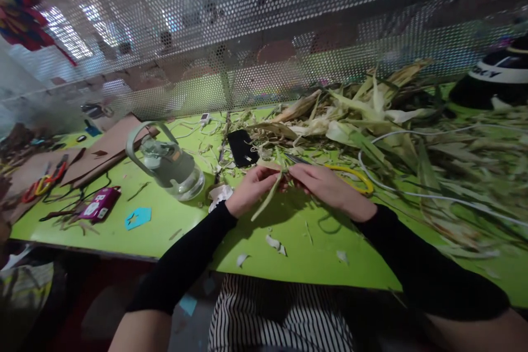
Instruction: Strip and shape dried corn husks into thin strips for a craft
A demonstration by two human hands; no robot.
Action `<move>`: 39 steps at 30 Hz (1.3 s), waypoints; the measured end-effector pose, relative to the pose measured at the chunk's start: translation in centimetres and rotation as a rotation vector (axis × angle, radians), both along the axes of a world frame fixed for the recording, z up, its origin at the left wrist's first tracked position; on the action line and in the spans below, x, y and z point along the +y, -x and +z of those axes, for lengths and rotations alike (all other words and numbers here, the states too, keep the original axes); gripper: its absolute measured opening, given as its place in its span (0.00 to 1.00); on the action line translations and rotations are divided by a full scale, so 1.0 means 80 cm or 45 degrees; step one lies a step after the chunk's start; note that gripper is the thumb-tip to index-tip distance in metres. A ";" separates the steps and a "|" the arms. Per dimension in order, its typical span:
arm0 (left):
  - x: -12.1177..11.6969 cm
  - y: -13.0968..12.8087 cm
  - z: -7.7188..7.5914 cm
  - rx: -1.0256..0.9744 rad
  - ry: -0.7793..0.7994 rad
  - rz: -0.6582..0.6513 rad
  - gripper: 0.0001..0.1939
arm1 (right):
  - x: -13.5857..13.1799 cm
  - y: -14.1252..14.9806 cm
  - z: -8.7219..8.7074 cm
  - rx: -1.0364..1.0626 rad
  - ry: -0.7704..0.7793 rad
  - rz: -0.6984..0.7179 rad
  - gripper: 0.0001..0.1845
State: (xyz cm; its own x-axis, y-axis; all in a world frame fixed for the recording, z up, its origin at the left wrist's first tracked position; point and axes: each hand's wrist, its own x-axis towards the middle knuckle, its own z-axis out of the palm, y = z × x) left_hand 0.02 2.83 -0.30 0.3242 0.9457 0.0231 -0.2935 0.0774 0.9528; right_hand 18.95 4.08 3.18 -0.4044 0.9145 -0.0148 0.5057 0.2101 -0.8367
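My left hand (254, 188) and my right hand (325, 186) meet above the green table (297, 253). Between their fingertips is a pale green corn husk strip (267, 199), one end of it hanging down. Fingers of both hands are pinched on the husk; the exact grip is partly hidden. Just behind my right hand lies a pair of scissors with yellow handles (363, 180), partly covered by that hand. A black phone (242, 147) rests on the table beyond my left hand. Small husk scraps (275, 244) lie in front of my hands.
A large heap of corn husks (383, 115) covers the back right, crossed by a white cable (429, 196). To the left stand a water bottle (171, 168), a purple box (99, 203) and a blue paper piece (138, 218). A perforated metal screen (231, 38) runs behind the table.
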 end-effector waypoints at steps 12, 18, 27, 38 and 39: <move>-0.008 -0.002 0.013 0.102 0.140 0.136 0.07 | 0.000 0.007 -0.005 0.443 0.057 -0.055 0.25; -0.008 -0.003 0.012 0.124 0.090 0.095 0.12 | 0.000 0.010 -0.005 0.408 0.024 -0.070 0.24; -0.005 -0.001 0.003 -0.037 0.196 0.008 0.20 | 0.005 0.004 -0.011 0.521 0.202 0.049 0.22; -0.011 -0.009 0.005 0.021 0.192 0.122 0.26 | -0.001 0.007 -0.012 0.383 -0.207 0.010 0.15; -0.011 -0.010 0.005 0.032 0.187 0.141 0.25 | -0.001 0.007 -0.012 0.369 -0.237 0.002 0.15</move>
State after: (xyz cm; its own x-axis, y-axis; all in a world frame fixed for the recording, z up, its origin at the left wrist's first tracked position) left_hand 0.78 1.99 0.09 0.2168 0.9682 -0.1249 -0.2843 0.1850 0.9407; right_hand 18.36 3.97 2.19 -0.3688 0.8901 0.2679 0.2525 0.3733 -0.8927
